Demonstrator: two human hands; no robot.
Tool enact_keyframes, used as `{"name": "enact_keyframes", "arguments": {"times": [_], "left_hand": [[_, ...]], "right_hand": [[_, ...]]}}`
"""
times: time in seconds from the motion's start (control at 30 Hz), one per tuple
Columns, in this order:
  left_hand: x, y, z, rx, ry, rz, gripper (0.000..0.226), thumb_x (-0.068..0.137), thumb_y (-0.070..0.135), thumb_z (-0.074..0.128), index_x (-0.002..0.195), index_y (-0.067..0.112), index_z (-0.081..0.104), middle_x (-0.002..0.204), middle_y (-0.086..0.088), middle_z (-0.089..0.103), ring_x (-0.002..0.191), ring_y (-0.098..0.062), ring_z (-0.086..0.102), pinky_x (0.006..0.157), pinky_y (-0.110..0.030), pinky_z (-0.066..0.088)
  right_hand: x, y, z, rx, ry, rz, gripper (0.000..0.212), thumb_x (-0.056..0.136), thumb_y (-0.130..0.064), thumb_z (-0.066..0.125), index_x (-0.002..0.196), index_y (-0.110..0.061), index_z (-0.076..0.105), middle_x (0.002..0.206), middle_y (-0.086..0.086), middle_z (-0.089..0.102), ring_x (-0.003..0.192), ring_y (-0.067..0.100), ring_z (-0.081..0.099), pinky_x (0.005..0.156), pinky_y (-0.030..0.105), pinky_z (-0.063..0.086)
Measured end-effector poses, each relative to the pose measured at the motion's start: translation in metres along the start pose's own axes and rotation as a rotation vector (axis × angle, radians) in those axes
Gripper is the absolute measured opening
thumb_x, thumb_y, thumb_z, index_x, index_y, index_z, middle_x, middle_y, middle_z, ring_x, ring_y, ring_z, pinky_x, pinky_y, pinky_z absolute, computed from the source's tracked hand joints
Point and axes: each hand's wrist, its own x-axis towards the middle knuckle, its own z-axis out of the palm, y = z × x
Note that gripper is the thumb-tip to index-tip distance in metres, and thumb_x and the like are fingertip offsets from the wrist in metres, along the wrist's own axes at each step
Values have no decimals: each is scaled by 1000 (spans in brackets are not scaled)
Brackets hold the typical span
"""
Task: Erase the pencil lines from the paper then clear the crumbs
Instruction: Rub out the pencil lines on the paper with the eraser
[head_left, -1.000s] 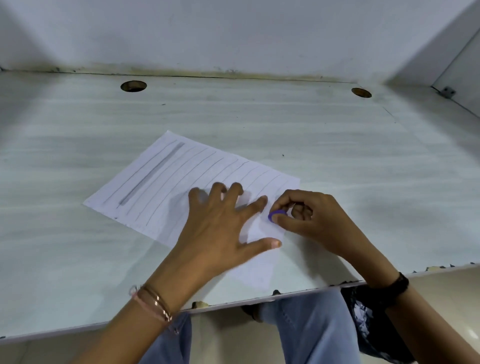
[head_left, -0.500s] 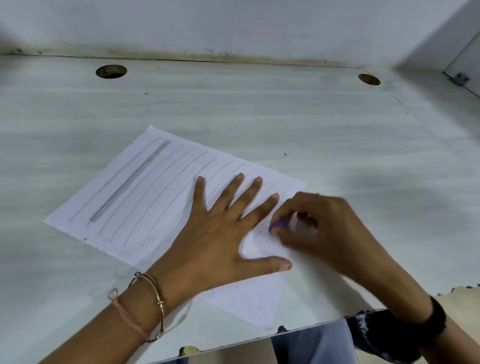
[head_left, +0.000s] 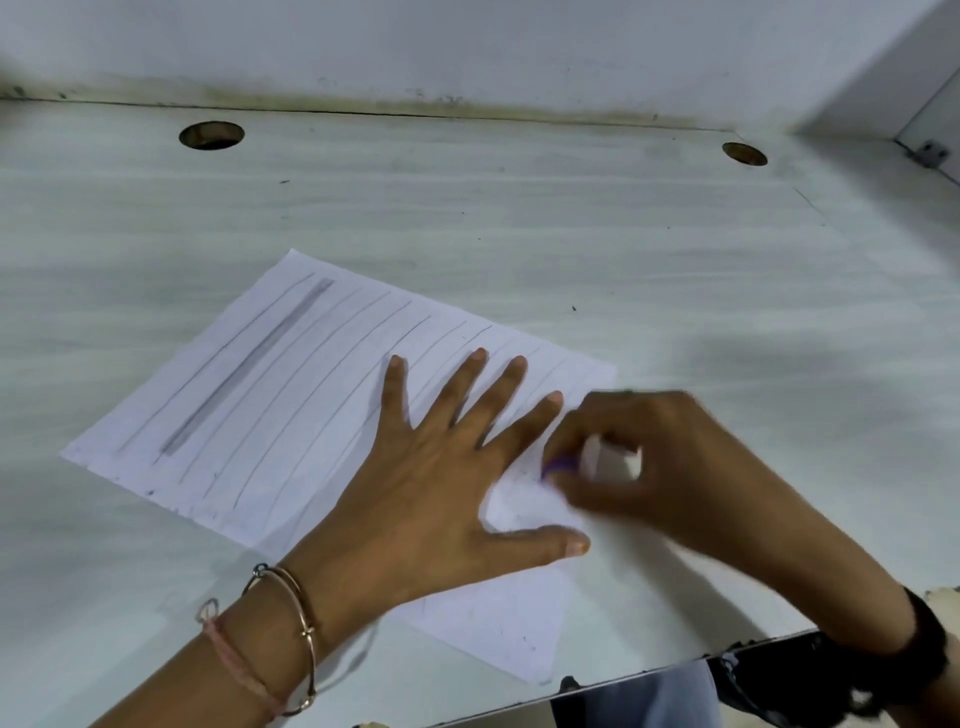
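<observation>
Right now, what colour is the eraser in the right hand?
Purple eraser, pinched by the right hand; head view, slightly blurred.

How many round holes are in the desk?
2. The left hole is at the back of the desk, and the right hole is near its back right corner. The paper could hide more.

text: none readable | paper (head_left: 291, 395): hand-drawn pencil lines only | labels, brands, numbers: none
</observation>
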Motion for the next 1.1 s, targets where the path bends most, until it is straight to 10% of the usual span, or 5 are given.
{"name": "enact_keyframes", "arguments": {"times": [0.33, 0.47, 1.1], "left_hand": [[0, 1, -2, -5, -15, -14, 95, 72, 95, 13, 147, 49, -20, 157, 15, -31, 142, -12, -34, 110, -66, -16], [0, 1, -1, 8, -21, -9, 95, 71, 95, 12, 148, 49, -20, 157, 14, -31, 142, -12, -34, 110, -67, -14], [3, 1, -2, 15, -36, -27, 96, 68, 95, 6, 147, 49, -22, 157, 15, -31, 142, -11, -35, 110, -67, -15]], "right_hand": [[7, 11, -6, -39, 164, 63, 7, 73, -34, 68, 76, -28, 68, 76, -13, 64, 73, 7, 58, 70, 36, 49], [0, -3, 1, 49, -44, -47, 12, 72, -18, 76, 73, -27, 69, 71, -16, 62, 67, 5, 54, 63, 13, 39], [9, 13, -1, 105, 113, 5, 15, 73, -10, 78, 70, -22, 69, 63, -14, 58, 57, 4, 48, 56, 9, 34]]}}
